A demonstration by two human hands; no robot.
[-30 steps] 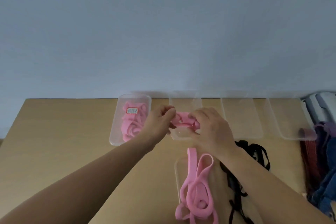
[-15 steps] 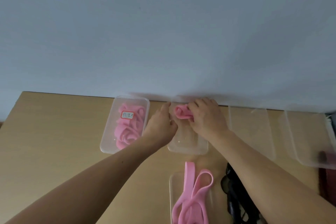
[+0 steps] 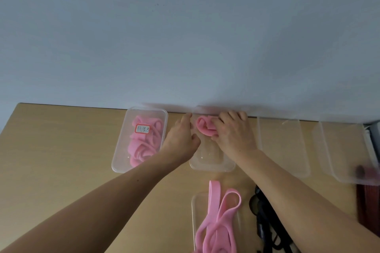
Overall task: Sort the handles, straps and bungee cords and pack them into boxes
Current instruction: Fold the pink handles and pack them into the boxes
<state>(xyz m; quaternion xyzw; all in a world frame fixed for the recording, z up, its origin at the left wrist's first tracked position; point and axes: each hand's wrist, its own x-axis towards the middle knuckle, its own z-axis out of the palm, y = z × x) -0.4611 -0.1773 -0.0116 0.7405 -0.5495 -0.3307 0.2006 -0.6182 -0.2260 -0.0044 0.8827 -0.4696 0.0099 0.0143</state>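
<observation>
Four clear plastic boxes (image 3: 283, 150) line the far edge of your tan wooden table (image 3: 61, 150). Pink coiled bands (image 3: 141, 146) lie in the leftmost box (image 3: 117, 162), a rolled pink band (image 3: 203, 127) in the second box (image 3: 211, 167). Nearer you, a fifth clear box (image 3: 194, 222) holds pink looped bands (image 3: 218, 224); black tangled straps (image 3: 263, 228) lie just right of it.

— Free room anywhere?
— Left: wide bare table (image 3: 57, 150). Far: shut off by the wall (image 3: 185, 47), lined with clear boxes (image 3: 283, 146).
— Near right?
— Cluttered: pink bands (image 3: 214, 234) spilling from a box (image 3: 192, 211), black straps (image 3: 261, 228) beside (right forearm (image 3: 298, 195) crossing above those).
</observation>
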